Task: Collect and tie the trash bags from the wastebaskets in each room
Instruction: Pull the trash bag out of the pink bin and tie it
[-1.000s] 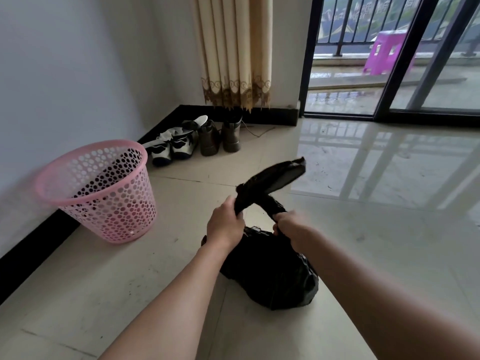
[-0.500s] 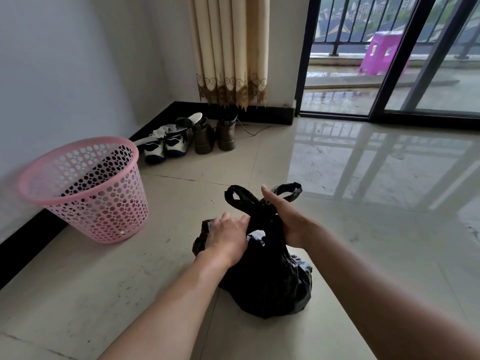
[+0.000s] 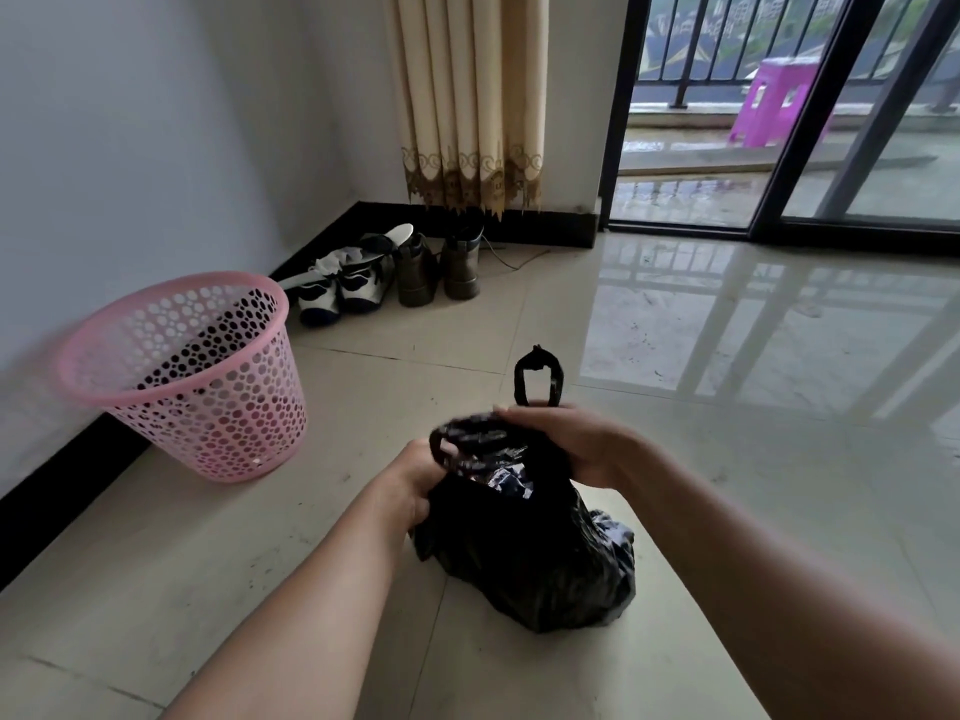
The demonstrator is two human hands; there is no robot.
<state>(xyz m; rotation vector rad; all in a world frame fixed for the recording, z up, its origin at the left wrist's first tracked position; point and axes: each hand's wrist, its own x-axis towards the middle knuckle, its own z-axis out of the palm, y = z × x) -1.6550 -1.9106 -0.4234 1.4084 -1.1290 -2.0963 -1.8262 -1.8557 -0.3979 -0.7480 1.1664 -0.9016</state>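
Trash bag (image 3: 524, 553) stands on the floor (image 3: 727, 459), near centre, right of the pink wastebasket (image 3: 182, 376). My left hand (image 3: 410, 480) grips one handle loop and my right hand (image 3: 566, 439) pinches the other, drawn together for knotting. Mouth not yet closed.

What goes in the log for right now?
step: tying | left hand: grips bag handle | right hand: grips bag top | black trash bag: on floor, mouth open | pink wastebasket: apart

One black plastic trash bag (image 3: 535, 563), one pink perforated plastic wastebasket (image 3: 208, 407), two white-and-black sneakers (image 3: 318, 302), two brown ankle boots (image 3: 415, 283), one purple plastic stool (image 3: 774, 106), and two hands: left hand (image 3: 415, 480), right hand (image 3: 576, 439).
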